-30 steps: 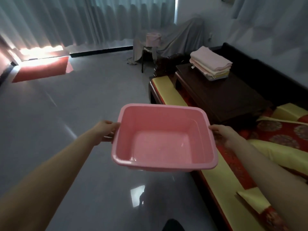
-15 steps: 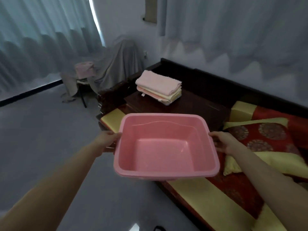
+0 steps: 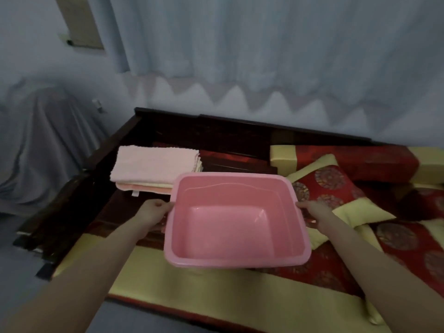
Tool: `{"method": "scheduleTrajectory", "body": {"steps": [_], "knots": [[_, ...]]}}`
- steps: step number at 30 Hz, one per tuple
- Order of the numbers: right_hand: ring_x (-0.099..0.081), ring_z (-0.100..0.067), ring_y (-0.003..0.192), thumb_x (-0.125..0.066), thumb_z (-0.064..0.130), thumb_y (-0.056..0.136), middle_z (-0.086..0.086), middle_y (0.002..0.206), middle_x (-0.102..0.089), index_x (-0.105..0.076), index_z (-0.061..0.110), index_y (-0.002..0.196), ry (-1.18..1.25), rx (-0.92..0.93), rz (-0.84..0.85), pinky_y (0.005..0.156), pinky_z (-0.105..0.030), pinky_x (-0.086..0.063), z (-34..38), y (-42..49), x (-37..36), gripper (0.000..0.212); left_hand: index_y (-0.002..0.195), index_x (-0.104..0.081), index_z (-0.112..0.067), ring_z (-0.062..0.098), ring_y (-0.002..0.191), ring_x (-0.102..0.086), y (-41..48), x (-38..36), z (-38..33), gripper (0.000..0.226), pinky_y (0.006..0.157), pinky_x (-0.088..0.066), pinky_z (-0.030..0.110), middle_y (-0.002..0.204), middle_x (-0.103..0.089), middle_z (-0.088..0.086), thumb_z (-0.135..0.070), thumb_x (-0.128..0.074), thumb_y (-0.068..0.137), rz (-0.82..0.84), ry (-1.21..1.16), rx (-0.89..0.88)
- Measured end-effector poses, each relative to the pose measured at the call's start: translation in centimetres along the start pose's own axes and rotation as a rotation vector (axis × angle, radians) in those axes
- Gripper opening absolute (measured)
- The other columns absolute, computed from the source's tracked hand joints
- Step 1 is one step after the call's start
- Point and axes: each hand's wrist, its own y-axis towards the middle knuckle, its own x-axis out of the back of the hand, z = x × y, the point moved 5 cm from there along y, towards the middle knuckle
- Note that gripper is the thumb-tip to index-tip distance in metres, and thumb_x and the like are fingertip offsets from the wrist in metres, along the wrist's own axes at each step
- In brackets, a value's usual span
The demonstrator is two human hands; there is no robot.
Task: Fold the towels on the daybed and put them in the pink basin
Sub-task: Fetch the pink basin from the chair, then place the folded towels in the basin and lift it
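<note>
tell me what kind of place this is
Most likely a sitting room in a home: a dark wooden daybed with red and yellow cushions, long curtains behind it, and furniture under a grey sheet at the left. The left hand and right hand grip a pink basin.

Towel stack [image 3: 153,164] corner — hidden behind pink basin [image 3: 240,188].

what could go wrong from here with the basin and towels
1. Both the left hand and right hand grip the pink basin in the air, so neither is free for the towel stack; it needs setting down first.
2. Set on the red and yellow cushion, the basin may sit tilted and tip.
3. The basin's far corner is close to the towel stack in view; swinging it left could knock the stack askew.
</note>
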Motion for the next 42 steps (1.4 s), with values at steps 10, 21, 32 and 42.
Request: {"method": "scheduleTrajectory", "body": {"steps": [10,21,32,42], "knots": [[-0.055,-0.023,0.069,-0.068,0.010,0.084,-0.011,0.079,-0.061,-0.062,0.008,0.074,0.048,-0.018,-0.182,0.072,-0.038,-0.048,0.9,3.6,-2.3,0.012,0.074,-0.057,-0.007,0.023,0.061,-0.055,10.6,-0.6,-1.6,0.031,0.059,-0.052,0.032,0.068,-0.058,0.011,-0.033,-0.061,0.089,0.059,0.080,0.005],[-0.060,-0.027,0.095,-0.066,0.032,0.082,-0.007,0.102,-0.064,-0.064,0.011,0.105,-0.320,0.275,-0.309,0.083,-0.039,-0.050,9.8,4.6,-6.1,0.031,0.088,-0.062,-0.004,0.019,0.063,-0.059,16.4,6.1,-4.6,0.022,0.057,-0.051,0.026,0.077,-0.065,0.010,-0.026,-0.061,0.090,0.024,-0.067,-0.055],[-0.052,-0.023,0.117,-0.073,0.024,0.080,-0.010,0.119,-0.056,-0.056,0.010,0.114,0.124,0.064,0.182,0.101,-0.035,-0.042,19.0,8.2,-33.3,0.040,0.097,-0.063,-0.008,0.026,0.086,-0.062,29.8,21.1,-5.6,0.023,0.080,-0.053,0.039,0.104,-0.065,0.017,-0.022,-0.071,0.081,-0.170,0.006,-0.066],[-0.060,-0.033,0.113,-0.065,-0.008,0.078,-0.017,0.121,-0.063,-0.056,-0.003,0.121,-0.349,-0.281,0.323,0.099,-0.045,-0.046,14.8,14.1,-41.6,0.044,0.140,-0.040,-0.009,0.020,0.102,-0.056,36.6,23.8,2.4,0.079,0.088,-0.042,0.033,0.131,-0.056,0.005,-0.036,-0.075,0.075,0.159,0.017,0.268]]}}
